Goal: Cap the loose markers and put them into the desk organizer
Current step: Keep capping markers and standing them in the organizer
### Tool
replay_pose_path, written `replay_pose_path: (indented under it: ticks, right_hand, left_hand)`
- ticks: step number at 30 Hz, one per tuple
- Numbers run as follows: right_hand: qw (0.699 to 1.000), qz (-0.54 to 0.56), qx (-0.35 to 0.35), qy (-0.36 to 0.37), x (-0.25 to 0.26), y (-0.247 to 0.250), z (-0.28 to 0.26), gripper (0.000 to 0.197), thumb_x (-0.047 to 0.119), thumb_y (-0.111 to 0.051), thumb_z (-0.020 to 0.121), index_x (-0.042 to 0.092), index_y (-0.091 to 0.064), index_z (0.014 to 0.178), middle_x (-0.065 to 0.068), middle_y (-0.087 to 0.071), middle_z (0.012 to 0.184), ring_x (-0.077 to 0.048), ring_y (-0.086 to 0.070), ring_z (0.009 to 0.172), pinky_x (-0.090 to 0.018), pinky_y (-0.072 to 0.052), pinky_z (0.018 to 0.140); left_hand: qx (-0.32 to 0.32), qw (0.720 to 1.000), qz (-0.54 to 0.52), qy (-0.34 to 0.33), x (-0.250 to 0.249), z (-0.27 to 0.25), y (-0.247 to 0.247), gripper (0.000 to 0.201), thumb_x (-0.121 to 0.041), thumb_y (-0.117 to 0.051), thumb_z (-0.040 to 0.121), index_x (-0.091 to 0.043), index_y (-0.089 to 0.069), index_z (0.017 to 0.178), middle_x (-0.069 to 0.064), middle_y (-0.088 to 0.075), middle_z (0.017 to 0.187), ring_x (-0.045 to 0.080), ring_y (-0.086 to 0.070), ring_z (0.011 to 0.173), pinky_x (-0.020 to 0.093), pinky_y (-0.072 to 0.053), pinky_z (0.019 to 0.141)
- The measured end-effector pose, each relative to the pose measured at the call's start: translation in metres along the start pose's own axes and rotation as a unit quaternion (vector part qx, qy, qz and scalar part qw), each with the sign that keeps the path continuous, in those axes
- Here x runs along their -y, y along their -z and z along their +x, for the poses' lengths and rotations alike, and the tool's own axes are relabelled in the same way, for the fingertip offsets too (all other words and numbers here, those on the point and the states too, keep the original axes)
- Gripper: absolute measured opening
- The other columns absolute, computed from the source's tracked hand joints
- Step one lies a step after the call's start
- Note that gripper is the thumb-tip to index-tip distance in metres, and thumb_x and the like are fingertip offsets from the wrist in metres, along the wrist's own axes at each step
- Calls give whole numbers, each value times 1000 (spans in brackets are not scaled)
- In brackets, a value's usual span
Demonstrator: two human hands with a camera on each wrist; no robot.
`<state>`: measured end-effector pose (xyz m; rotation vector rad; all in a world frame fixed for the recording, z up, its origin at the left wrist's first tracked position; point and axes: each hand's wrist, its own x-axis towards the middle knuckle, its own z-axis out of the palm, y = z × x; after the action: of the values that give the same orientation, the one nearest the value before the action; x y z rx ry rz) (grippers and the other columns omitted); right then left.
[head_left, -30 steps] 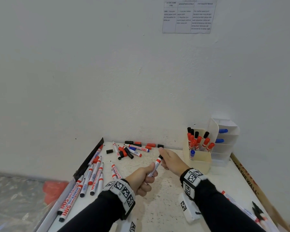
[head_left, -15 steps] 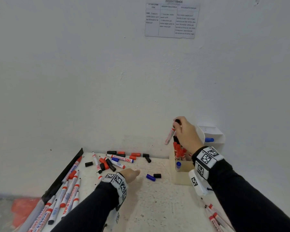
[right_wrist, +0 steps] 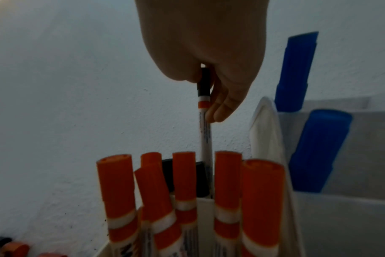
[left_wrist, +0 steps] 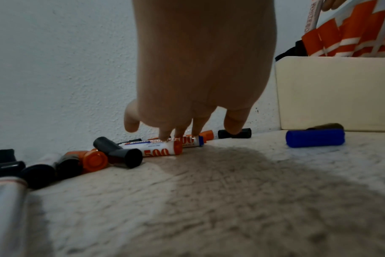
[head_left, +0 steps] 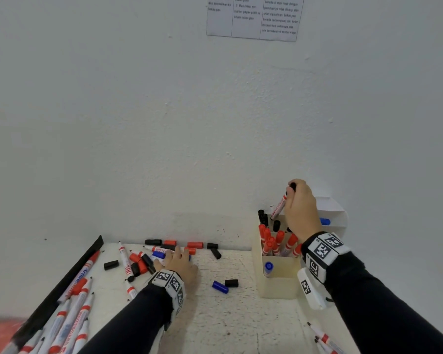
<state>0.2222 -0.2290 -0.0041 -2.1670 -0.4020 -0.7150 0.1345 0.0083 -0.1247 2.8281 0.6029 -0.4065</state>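
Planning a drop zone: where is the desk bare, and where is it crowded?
Bare: the desk in front, between the left hand and the organizer, apart from a blue cap and a black cap. Crowded: the cap and marker pile along the wall, the marker row at the left edge, and the organizer's red-cap compartment.

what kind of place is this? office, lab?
Likely a staged data-collection desk, not a lived-in office: a bare white table against a plain wall, a printed instruction sheet taped above, and tag-marked wristbands on the person.
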Motion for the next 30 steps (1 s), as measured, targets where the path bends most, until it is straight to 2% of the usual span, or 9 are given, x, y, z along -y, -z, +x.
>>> replay_pose_path:
  ticks: [5, 7, 9, 11, 13, 17, 21, 24, 30]
  right_hand:
    - [988, -130, 80, -23, -8, -12, -4, 28, 19, -39, 97, 4, -52, 116, -16, -54, 112, -29, -54, 98, -38, -45, 86]
    - [982, -167, 88, -26, -9, -14, -6, 26, 21, -43, 96, 8, -52, 117, -11, -57, 109, -26, -54, 97, -27, -43, 78]
    - [980, -168, 103, -36, -6, -13, -9, 21, 17, -43, 96, 9, -51, 113, -5, -54, 97, -18, -46, 83, -19, -27, 59]
    - [979, -160, 120, -38, -4, -13, -12, 17, 15, -43, 96, 9, -51, 110, -6, -56, 96, -14, -41, 79, -20, -23, 60]
    - [979, -135, 142, -52, -6, -16, -11, 18, 14, -43, 96, 8, -51, 110, -10, -61, 99, -15, -46, 79, -22, -31, 68]
    - [961, -134, 218, -101, -10, -22, -13, 23, 17, -39, 96, 7, -57, 107, -14, -63, 104, -22, -54, 88, -29, -43, 78]
    - [955, -144, 235, -108, -10, -23, -17, 27, 17, -38, 96, 9, -58, 111, -11, -59, 111, -24, -55, 101, -34, -45, 89]
    - [957, -149, 229, -96, -7, -22, -19, 26, 18, -40, 95, 10, -59, 110, -11, -56, 113, -23, -53, 104, -35, -44, 93]
    - [962, -150, 223, -57, 15, -24, -18, 26, 19, -43, 94, 10, -59, 112, -10, -52, 115, -24, -50, 106, -35, -43, 95]
  left_hand:
    - [-40, 999, -18, -8, -3, -2, 0, 54, -34, -39, 94, -20, -26, 145, 2, -24, 152, 23, -25, 140, 53, -14, 114]
    - [-44, 999, -22, -7, -5, -5, 3, 47, -33, -38, 94, -19, -37, 139, 3, -34, 144, 23, -36, 133, 49, -19, 112]
    - [-41, 999, -27, 3, -6, -7, 7, 41, -34, -37, 94, -15, -52, 127, 4, -43, 134, 22, -45, 124, 44, -25, 110]
    - [-38, 998, -40, 21, -7, -11, 10, 40, -37, -39, 93, -13, -59, 116, 4, -54, 125, 21, -52, 115, 41, -31, 105]
    - [-30, 998, -46, 41, -7, -15, 13, 40, -41, -40, 92, -13, -59, 112, 3, -61, 116, 20, -56, 110, 38, -35, 102]
    - [-6, 994, -85, 68, -3, -16, 11, 37, -37, -46, 92, -12, -52, 118, 2, -61, 102, 18, -60, 103, 28, -48, 91]
    - [-15, 989, -117, 92, 2, -18, 11, 49, -27, -49, 92, -4, -37, 134, 6, -58, 121, 18, -58, 110, 22, -47, 86]
    - [-23, 981, -162, 108, 3, -19, 12, 71, -25, -55, 90, 0, -16, 143, 7, -55, 125, 15, -54, 94, 18, -45, 79]
    - [2, 986, -140, 94, 6, -28, 18, 40, -29, -56, 89, -5, -47, 119, -3, -48, 79, 10, -48, 76, 15, -42, 66]
